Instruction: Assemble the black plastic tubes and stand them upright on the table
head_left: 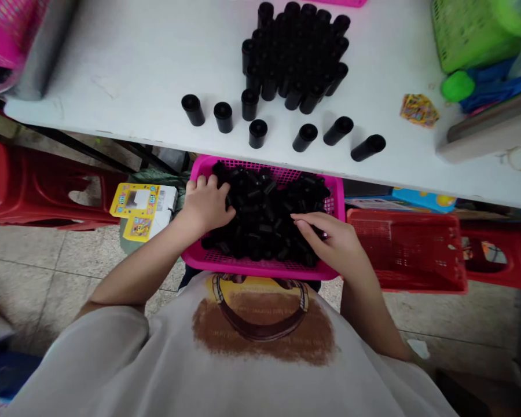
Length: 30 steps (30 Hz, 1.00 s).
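A pink plastic basket [260, 268] full of small black plastic parts [260, 217] sits against my body, below the table edge. My left hand [206, 202] lies over the basket's left side, fingers spread and touching the black parts, with nothing visible in its grip. At the right side of the basket, my right hand [334, 238] has thumb and forefinger brought together above the parts; whatever is between them cannot be made out. On the white table [134, 69], several black cylinders [257, 134] stand near the edge, in front of a dense cluster of upright black cylinders [295, 58].
A red crate [417, 249] and red stools [47, 185] flank the basket below the table. Yellow printed packaging [141, 208] lies to the left. Small printed cards [419, 110] and a green basket [473, 35] are on the table's right; a grey cylinder [43, 52] stands left.
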Each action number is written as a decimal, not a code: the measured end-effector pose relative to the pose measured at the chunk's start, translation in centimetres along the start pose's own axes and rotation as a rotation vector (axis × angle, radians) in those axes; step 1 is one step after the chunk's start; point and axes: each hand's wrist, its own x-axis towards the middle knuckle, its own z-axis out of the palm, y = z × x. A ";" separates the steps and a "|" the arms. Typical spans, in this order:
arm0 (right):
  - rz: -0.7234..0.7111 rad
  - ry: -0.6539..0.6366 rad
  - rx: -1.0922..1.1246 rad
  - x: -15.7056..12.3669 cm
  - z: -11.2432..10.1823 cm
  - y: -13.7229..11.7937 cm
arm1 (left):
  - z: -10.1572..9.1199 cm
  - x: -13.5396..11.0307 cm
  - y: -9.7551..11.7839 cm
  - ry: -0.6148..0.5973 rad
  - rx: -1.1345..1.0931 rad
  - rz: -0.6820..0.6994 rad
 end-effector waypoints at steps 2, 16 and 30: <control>0.000 -0.012 -0.028 0.2 0.4 -0.2 | 0.2 0.6 0.9 -0.155 0.072 -0.005; -0.041 -0.055 0.044 0.7 1.5 -1.5 | 1.4 0.2 -1.1 0.211 -0.556 0.258; 0.150 0.031 0.590 2.2 4.1 -4.7 | 2.4 -3.5 3.7 0.082 -1.462 0.582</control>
